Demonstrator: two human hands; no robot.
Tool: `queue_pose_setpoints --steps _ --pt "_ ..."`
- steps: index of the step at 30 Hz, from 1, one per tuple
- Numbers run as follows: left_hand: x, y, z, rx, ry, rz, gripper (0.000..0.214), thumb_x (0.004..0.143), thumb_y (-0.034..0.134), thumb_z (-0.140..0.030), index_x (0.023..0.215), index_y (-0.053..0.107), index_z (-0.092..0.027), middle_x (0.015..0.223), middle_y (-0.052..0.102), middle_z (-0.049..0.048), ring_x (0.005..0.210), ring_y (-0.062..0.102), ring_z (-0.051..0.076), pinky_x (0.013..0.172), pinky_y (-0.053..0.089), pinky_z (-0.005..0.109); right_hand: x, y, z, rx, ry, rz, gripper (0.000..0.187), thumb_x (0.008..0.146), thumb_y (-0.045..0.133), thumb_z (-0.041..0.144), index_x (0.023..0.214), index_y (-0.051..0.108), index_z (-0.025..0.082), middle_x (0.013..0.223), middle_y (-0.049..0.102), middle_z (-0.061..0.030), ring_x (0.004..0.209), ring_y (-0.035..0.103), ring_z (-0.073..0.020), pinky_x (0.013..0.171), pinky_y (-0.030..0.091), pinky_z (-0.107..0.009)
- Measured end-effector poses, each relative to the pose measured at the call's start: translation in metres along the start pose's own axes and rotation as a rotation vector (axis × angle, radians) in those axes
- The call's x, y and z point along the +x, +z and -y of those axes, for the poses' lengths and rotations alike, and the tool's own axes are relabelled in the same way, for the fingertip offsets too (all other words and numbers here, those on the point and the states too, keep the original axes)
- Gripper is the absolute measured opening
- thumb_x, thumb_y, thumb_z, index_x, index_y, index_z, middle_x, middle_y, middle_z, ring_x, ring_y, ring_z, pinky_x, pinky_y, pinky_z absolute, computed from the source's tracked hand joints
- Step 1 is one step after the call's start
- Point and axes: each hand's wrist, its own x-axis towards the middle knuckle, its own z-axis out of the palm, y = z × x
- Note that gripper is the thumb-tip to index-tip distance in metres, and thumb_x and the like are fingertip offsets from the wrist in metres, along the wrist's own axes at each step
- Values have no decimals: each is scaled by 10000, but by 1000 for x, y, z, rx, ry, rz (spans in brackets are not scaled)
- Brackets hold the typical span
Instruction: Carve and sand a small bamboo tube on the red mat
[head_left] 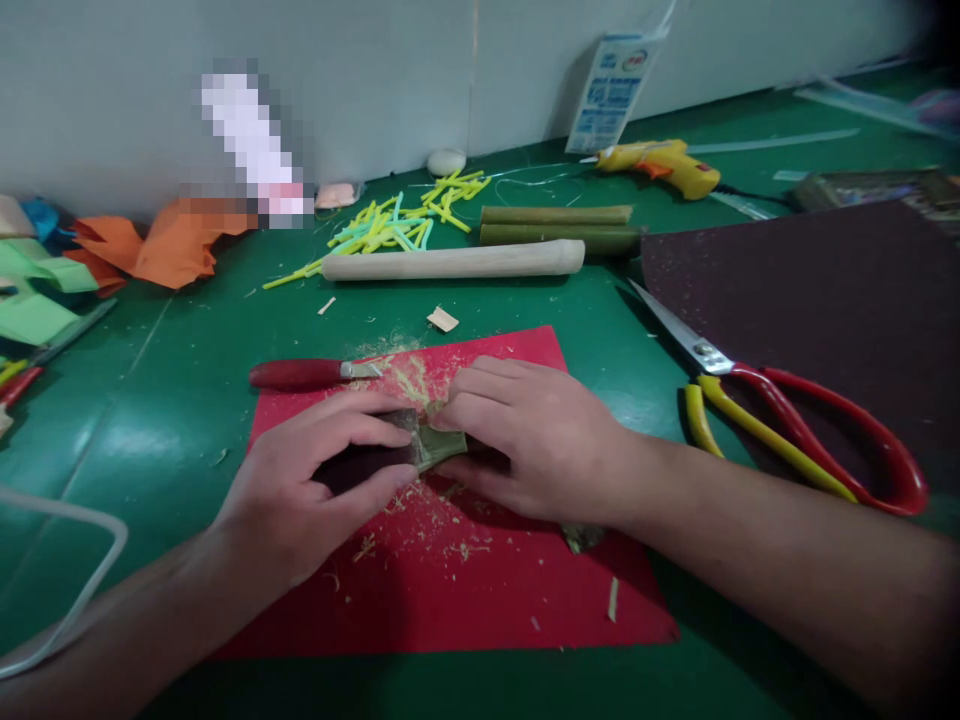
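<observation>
Over the red mat, my left hand (311, 490) is closed on a dark piece of sandpaper (360, 462) with a dusty edge. The fingertips and thumb press its end against a green bamboo piece (442, 447). My right hand (525, 435) curls around that bamboo, hiding much of it; a greenish end (582, 537) shows below the wrist. Pale shavings lie scattered around both hands on the red mat (480, 620). Just beyond my left hand rests a red-handled knife (300, 374), its short blade dusted with shavings.
Red-handled scissors (709, 355) and yellow strips lie right of my right hand, beside a large dark sheet (817, 310). Farther back are a peeled bamboo stick (454, 260), green bamboo tubes (555, 215), cut yellow straws (375, 225) and a yellow glue gun (664, 168). Orange paper (176, 245) sits at left.
</observation>
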Motion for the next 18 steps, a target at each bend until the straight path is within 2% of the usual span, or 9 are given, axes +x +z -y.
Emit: queue_pose_setpoints --steps 4,10,18 --pt "1 -1 0 3 41 -7 114 809 609 -287 897 671 -254 1113 634 -14 1024 606 155 894 509 287 -1 0 0 -22 -1 -7 130 804 575 274 861 575 157 816 562 -35 750 461 -170 651 359 -288" --pt "2 0 0 67 66 -53 139 833 580 -252 949 655 -258 1111 631 -13 1027 594 160 921 487 317 -1 1 1 -38 -10 -12 140 820 555 288 871 578 159 823 573 -44 752 470 -174 655 367 -292" --pt "4 0 2 55 47 -4 106 825 583 -282 897 649 -243 1139 617 5 1044 587 175 912 498 347 1 0 2 -45 -12 -22 145 818 548 284 853 587 149 800 577 -47 736 477 -172 646 372 -290"
